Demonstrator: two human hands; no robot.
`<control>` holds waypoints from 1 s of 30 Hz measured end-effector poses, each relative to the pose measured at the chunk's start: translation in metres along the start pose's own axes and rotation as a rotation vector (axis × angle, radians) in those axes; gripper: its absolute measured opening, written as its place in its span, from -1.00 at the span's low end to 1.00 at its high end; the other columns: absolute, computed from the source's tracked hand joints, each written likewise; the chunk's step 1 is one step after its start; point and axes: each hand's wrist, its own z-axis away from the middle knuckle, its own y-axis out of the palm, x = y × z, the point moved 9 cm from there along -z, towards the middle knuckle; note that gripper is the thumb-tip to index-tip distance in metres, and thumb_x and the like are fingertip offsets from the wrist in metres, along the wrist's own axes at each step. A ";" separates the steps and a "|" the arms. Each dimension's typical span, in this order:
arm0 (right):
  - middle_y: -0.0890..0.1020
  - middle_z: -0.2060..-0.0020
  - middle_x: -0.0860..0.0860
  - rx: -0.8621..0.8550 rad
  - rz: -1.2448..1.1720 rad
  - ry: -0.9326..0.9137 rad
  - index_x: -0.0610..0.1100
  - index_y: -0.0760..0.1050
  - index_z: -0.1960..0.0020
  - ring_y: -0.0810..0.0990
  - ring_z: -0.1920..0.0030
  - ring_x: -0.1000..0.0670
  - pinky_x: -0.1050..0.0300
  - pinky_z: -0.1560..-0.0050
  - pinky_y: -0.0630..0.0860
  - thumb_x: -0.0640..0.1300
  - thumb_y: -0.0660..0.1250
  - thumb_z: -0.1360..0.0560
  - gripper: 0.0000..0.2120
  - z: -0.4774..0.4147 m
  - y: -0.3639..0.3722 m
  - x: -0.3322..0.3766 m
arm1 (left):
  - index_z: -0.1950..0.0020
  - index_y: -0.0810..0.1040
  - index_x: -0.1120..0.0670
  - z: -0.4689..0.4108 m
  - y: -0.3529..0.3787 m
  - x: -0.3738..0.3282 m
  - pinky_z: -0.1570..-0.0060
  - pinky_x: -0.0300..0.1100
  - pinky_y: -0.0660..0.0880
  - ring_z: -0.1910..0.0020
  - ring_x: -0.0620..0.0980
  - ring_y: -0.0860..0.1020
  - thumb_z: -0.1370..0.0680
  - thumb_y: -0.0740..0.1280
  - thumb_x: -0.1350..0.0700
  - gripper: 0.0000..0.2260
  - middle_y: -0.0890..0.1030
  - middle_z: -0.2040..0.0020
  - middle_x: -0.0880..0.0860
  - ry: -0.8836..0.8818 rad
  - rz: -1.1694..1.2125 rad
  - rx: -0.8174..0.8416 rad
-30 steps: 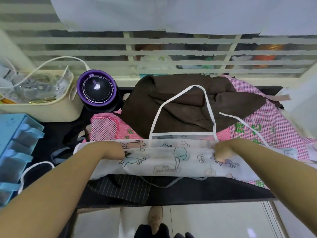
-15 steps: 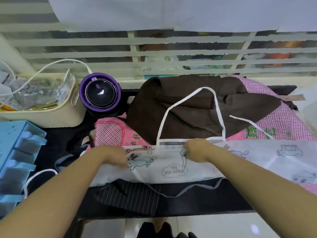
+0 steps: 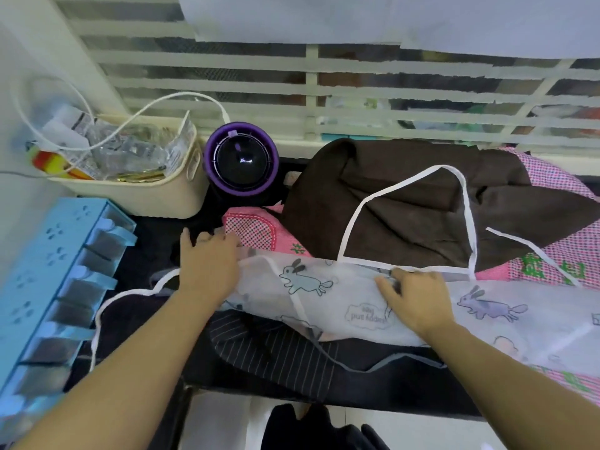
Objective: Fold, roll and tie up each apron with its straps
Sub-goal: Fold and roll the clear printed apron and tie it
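A thin white apron (image 3: 328, 297) printed with rabbits lies folded into a long band across the near part of the dark table (image 3: 156, 241). Its white neck loop (image 3: 461, 196) lies over a brown apron (image 3: 406, 203) behind it. One white strap (image 3: 123, 293) trails off to the left. My left hand (image 3: 207, 264) rests flat on the band's left end, fingers spread. My right hand (image 3: 418, 297) presses on the band's middle, fingers straight and pointing left.
A pink checked apron (image 3: 558, 254) lies under the brown one, and a dark striped apron (image 3: 279, 345) hangs at the table's front edge. A cream basket (image 3: 152, 190), a purple-rimmed round device (image 3: 242, 157) and a blue plastic rack (image 3: 42, 280) stand at the left.
The view has shifted left. My right hand slid left along the band from its right end to its middle. My left hand has flattened out at the left end.
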 end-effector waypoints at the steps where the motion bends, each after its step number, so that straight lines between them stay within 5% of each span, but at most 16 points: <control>1: 0.45 0.58 0.04 -0.034 0.011 -0.016 -0.03 0.35 0.36 0.52 0.41 -0.11 0.04 0.13 0.35 0.28 -0.10 -0.46 -0.51 0.000 0.003 -0.001 | -0.09 0.54 0.12 0.006 -0.007 -0.010 -0.33 0.34 0.21 -0.02 0.24 0.52 -0.38 0.44 0.20 -0.71 0.57 -0.01 0.17 0.038 0.013 -0.148; 3: 0.49 0.58 0.02 -0.062 0.046 -0.041 -0.06 0.45 0.35 0.54 0.44 -0.12 0.02 0.14 0.39 0.29 -0.07 -0.48 -0.45 -0.001 0.008 -0.002 | -0.04 0.51 0.13 0.023 -0.014 -0.041 -0.32 0.36 0.22 0.03 0.21 0.50 -0.22 0.51 0.24 -0.58 0.51 0.02 0.16 0.202 0.097 -0.332; 7: 0.46 0.62 0.04 -0.120 0.107 -0.071 -0.07 0.47 0.37 0.51 0.49 -0.09 0.04 0.18 0.38 0.27 -0.02 -0.49 -0.46 -0.002 0.009 0.001 | -0.27 0.51 0.06 0.062 0.006 -0.130 -0.38 0.16 0.11 -0.29 0.13 0.49 -0.44 0.20 0.12 -0.59 0.53 -0.29 0.10 0.690 0.203 -0.215; 11: 0.32 0.69 0.06 -0.198 0.120 -0.123 -0.03 0.31 0.46 0.36 0.63 -0.05 0.11 0.27 0.35 0.31 -0.08 -0.54 -0.42 -0.006 -0.001 0.005 | -0.51 0.14 -0.09 0.055 0.058 -0.127 -0.36 0.19 0.01 -0.48 0.15 0.25 -0.59 0.00 -0.18 -0.51 0.23 -0.52 0.08 0.575 0.171 0.032; 14: 0.15 0.68 0.10 -0.266 0.121 -0.127 -0.02 0.18 0.48 0.13 0.61 -0.04 0.12 0.27 0.41 0.35 -0.11 -0.53 -0.42 -0.008 -0.009 -0.002 | -0.49 -0.25 -0.22 0.046 0.075 -0.103 -0.40 0.20 -0.27 -0.55 0.12 -0.12 -0.52 -0.35 -0.35 -0.45 -0.16 -0.56 0.00 0.437 0.218 0.096; 19: 0.36 0.68 0.03 -0.271 0.207 -0.019 -0.06 0.35 0.46 0.21 0.53 -0.03 0.07 0.21 0.23 0.33 -0.04 -0.50 -0.41 0.004 -0.019 -0.045 | -0.43 -0.40 -0.23 0.040 0.079 -0.079 -0.33 0.14 -0.52 -0.44 0.04 -0.46 -0.26 -0.59 -0.46 -0.24 -0.46 -0.45 -0.05 0.325 0.183 0.184; 22: 0.47 0.49 0.00 -0.297 0.195 0.017 -0.09 0.46 0.34 0.44 0.37 -0.12 -0.03 -0.02 0.28 0.19 0.03 -0.54 -0.52 0.012 -0.024 -0.058 | -0.52 -0.25 -0.12 0.037 0.080 -0.081 -0.35 0.29 -0.38 -0.47 0.08 -0.38 -0.38 -0.37 -0.43 -0.24 -0.31 -0.53 0.04 0.277 0.145 0.172; 24: 0.55 0.27 -0.01 -0.378 0.166 -0.030 -0.10 0.53 0.17 0.47 0.17 -0.12 -0.15 -0.25 0.28 0.04 0.13 -0.53 -0.70 0.019 -0.032 -0.045 | -0.54 0.15 0.06 0.040 0.062 -0.096 -0.30 0.46 0.02 -0.52 0.21 -0.04 -0.46 0.18 -0.23 -0.29 0.10 -0.55 0.22 0.287 0.144 0.027; 26: 0.56 0.12 -0.01 -0.451 0.069 -0.145 -0.11 0.53 0.08 0.46 0.05 -0.08 -0.21 -0.36 0.21 -0.07 0.21 -0.51 -0.84 0.031 -0.040 -0.022 | -0.42 0.29 0.10 0.049 0.039 -0.130 -0.19 0.44 0.24 -0.43 0.27 0.19 -0.20 0.52 0.06 -0.17 0.29 -0.44 0.26 0.358 0.199 -0.112; 30: 0.58 0.00 -0.03 -0.363 -0.172 -0.349 -0.09 0.49 -0.05 0.50 -0.04 -0.07 -0.20 -0.33 0.27 -0.13 0.21 -0.53 -0.86 0.057 -0.037 0.021 | -0.27 0.39 0.02 0.074 -0.001 -0.216 -0.34 0.27 0.25 -0.40 0.14 0.26 -0.39 0.13 0.19 -0.56 0.32 -0.40 0.11 0.640 0.386 -0.279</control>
